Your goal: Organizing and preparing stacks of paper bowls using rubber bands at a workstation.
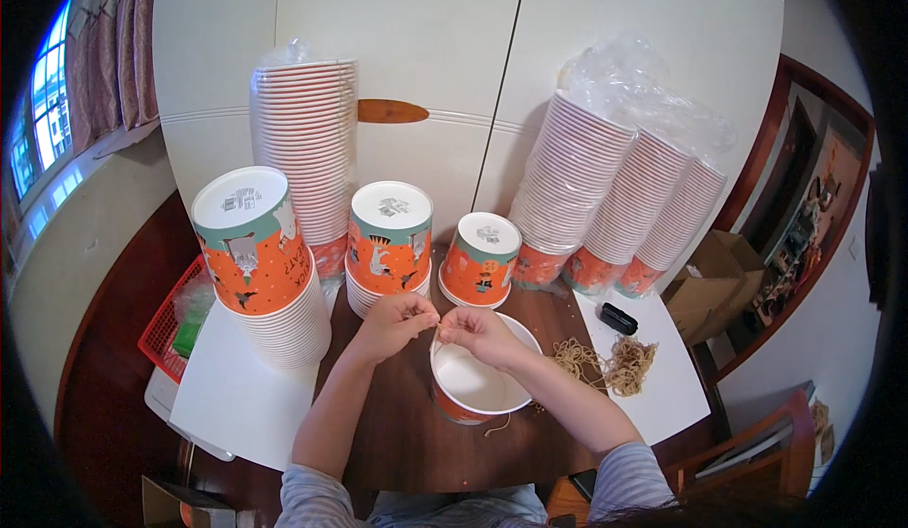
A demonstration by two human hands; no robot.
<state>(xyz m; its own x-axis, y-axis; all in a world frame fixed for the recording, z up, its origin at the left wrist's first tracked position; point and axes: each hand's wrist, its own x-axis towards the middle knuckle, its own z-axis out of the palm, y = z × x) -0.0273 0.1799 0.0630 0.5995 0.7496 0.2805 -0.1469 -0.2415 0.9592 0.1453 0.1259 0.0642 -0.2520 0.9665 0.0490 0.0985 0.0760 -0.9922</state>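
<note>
In front of me an orange paper bucket (461, 413) stands upright with its white inside showing. Over the left part of its rim, my left hand (392, 326) and my right hand (482, 337) meet, thumb and fingertips of each pinched together. A thin strand of tan twine (436, 332) shows between the fingertips; most of it is hidden by the fingers. Another loose twine end (499, 426) pokes out beside the bucket's base. Right of the bucket lie tangled bunches of the same twine (631, 365).
Upside-down bucket stacks stand at the left (248, 254), centre (390, 239) and right of centre (484, 254). Behind are tall plastic-wrapped stacks (307, 140) (572, 173). A small black object (618, 318) lies near the twine. A red basket (159, 334) and cardboard box (714, 282) flank the table.
</note>
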